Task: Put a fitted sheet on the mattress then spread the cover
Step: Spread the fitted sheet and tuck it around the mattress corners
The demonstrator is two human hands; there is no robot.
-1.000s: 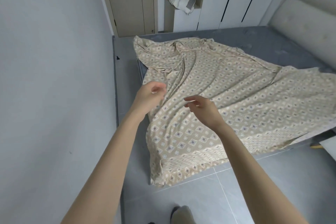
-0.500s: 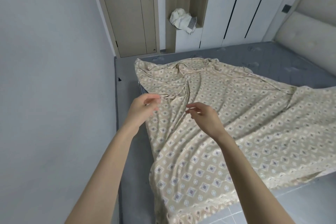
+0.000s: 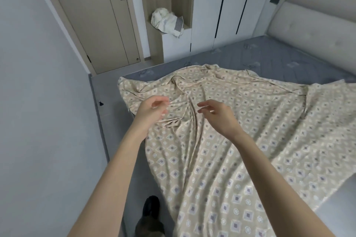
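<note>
Nearby, rumpled sheet [image 3: 221, 140] on mattress [image 3: 269, 57], white bundle [image 3: 167, 22] beside door [image 3: 92, 21]

Both bare arms reach forward; the left hand [image 3: 152, 110] and right hand [image 3: 217, 115] hover apart, fingers loosely curled (gripping nothing), fingertips turned toward each other.

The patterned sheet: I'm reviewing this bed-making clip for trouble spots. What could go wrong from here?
1. The sheet lies bunched and skewed, with the far mattress bare; tugging one fold may pull it further askew.
2. Its near edge drapes down beside the foot, so it could get stepped on.
3. Neither the left hand nor the right hand grips it; the hanging part might slide off.
</note>
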